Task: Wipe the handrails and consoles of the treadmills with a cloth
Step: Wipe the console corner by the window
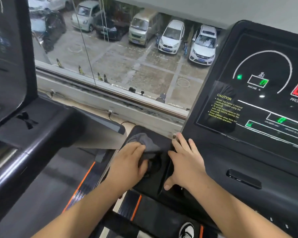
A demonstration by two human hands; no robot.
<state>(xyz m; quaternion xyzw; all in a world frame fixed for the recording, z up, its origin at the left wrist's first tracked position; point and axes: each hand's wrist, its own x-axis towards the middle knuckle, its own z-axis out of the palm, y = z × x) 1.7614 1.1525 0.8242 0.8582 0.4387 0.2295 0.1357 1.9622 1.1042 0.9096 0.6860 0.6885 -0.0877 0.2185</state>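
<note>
while l hand (129, 163) grips grey cloth (145, 143) on console tray (162, 136), r hand (185, 163) rests flat, fingers (192, 146) spread.

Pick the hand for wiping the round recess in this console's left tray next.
Left. The left hand grips the grey cloth right at the round recess. The right hand rests flat on the console tray beside it and holds no cloth.
</note>
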